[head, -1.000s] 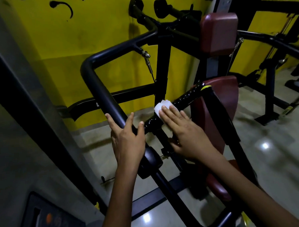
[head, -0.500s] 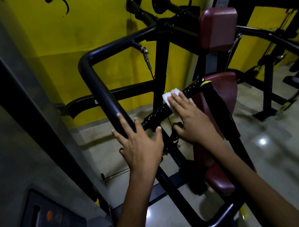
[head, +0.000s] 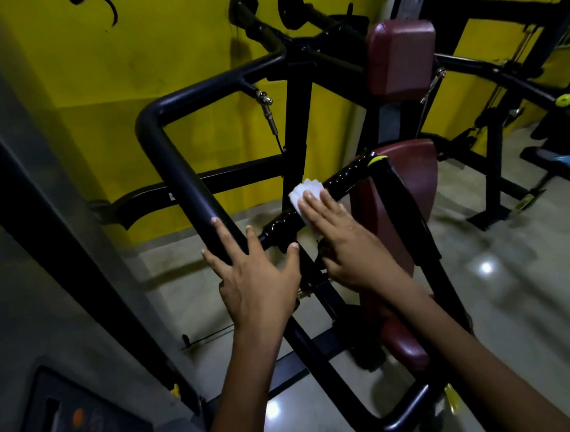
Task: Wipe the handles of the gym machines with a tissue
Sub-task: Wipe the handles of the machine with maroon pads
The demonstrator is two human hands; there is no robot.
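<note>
Tissue (head: 304, 195) pressed flat under straight right-hand (head: 340, 242) fingers on ribbed handle (head: 325, 194) beside maroon seat pad (head: 416, 190), left hand (head: 257, 279) spread wide on frame bar (head: 191, 187) — unpinched, so liable to slide off the handle.

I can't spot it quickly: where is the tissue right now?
Head view, centre: the tissue lies under the right hand fingers on the glossy black handle.

Dim indoor light, glare spots on the floor (head: 486, 267), wide-angle bending at edges.
</note>
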